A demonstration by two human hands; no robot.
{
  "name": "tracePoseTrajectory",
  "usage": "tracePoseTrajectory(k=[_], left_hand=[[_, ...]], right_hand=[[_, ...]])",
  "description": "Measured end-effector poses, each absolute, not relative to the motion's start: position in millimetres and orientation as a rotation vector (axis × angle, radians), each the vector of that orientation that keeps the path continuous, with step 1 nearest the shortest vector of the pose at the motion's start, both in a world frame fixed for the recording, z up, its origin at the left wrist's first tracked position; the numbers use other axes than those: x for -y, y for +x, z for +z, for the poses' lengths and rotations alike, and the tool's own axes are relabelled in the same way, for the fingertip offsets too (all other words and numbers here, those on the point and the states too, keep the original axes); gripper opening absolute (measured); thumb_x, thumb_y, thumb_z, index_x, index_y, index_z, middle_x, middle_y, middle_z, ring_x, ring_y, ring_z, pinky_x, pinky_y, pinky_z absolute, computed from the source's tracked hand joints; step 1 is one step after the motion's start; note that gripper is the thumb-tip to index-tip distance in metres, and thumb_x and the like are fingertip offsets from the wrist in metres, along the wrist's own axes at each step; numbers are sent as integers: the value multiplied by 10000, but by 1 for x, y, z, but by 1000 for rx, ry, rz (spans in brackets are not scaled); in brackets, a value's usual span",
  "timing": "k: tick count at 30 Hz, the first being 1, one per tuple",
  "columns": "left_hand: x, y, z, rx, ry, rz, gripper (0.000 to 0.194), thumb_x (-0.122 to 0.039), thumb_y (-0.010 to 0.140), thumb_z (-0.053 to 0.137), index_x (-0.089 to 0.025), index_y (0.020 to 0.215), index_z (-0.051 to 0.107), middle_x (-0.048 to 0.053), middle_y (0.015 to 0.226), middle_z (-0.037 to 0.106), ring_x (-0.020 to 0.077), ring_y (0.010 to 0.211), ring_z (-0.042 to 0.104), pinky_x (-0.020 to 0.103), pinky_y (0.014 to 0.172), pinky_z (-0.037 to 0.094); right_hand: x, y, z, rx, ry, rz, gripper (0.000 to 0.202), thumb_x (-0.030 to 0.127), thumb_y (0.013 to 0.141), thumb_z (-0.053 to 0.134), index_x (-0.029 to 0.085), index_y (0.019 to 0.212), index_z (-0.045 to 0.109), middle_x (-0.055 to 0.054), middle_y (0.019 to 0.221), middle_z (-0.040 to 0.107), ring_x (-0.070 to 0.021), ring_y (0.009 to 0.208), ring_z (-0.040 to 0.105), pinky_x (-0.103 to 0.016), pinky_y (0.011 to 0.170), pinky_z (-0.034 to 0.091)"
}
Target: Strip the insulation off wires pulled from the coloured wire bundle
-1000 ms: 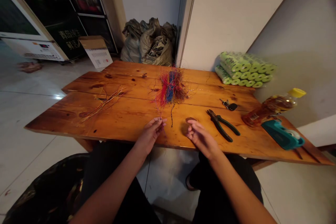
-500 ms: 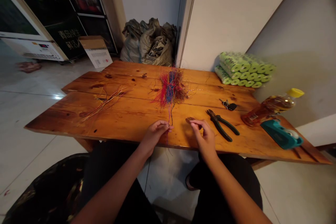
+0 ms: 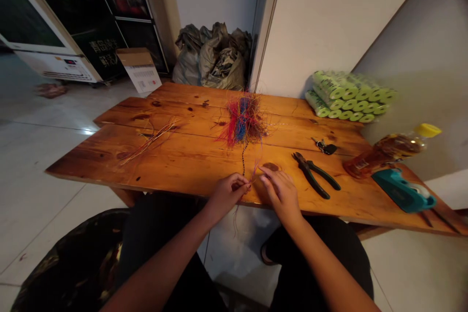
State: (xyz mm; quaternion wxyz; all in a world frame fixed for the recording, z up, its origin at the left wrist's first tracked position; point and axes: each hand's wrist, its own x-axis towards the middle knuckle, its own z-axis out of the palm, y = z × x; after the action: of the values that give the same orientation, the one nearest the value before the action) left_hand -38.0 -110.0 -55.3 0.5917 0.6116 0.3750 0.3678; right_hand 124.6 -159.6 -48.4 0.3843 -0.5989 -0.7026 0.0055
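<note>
Near the table's front edge, my left hand (image 3: 227,196) pinches thin pinkish threads (image 3: 255,168), whose loose ends hang below the edge. Just to its right is my right hand (image 3: 281,194), thumb and forefinger apart beside the upper part of those threads; whether it touches them is too small to tell. A black-and-white beaded or twisted cord (image 3: 243,158) runs from my left hand's fingers up to a bristly bundle of red, blue and brown strands (image 3: 241,119). Green-handled pliers (image 3: 315,175) lie open on the wood, right of my right hand.
Loose threads (image 3: 151,141) lie on the table's left. To the right are keys (image 3: 325,147), a bottle (image 3: 387,151), a teal tape dispenser (image 3: 402,192) and green-wrapped rolls (image 3: 347,97). A black-lined bin (image 3: 69,258) stands at lower left.
My left hand has moved right, closer to my right hand. The pinkish threads now slant up toward my right hand's fingers, apart from the black-and-white cord. The view has shifted slightly.
</note>
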Motion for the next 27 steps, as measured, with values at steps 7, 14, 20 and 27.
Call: tracePoseTrajectory(k=[7,14,20,27], left_hand=[[109,-40,-55,-955,1472,908,40,-240,715,596,-201,711,604,-9,619,615,139,606,584,254,605,446],[116,-39,-53,-967,1591,914,84,-267,740,581,-194,710,610,10,679,640,149,647,597,263,636,457],[92,-66,-40,-1170,1530,1059,139,-325,725,601,-187,724,619,23,669,667,158,632,627,254,619,465],[35,-188,-1,-1744,1831,1030,169,-328,693,606,-181,762,655,27,695,690,185,707,638,235,642,441]], right_hand=[[159,124,-48,1825,-1486,71,253,271,892,434,228,1060,619,-54,916,684,-217,837,602,-361,764,436],[160,122,-49,1824,-1503,145,239,281,886,453,213,1037,625,-61,971,686,-222,882,611,-373,811,446],[155,128,-49,1570,-1453,267,310,301,914,371,219,1143,562,-64,999,668,-208,957,588,-392,887,423],[147,140,-57,1381,-1429,352,322,352,911,367,194,1070,599,-72,972,665,-207,948,593,-407,896,427]])
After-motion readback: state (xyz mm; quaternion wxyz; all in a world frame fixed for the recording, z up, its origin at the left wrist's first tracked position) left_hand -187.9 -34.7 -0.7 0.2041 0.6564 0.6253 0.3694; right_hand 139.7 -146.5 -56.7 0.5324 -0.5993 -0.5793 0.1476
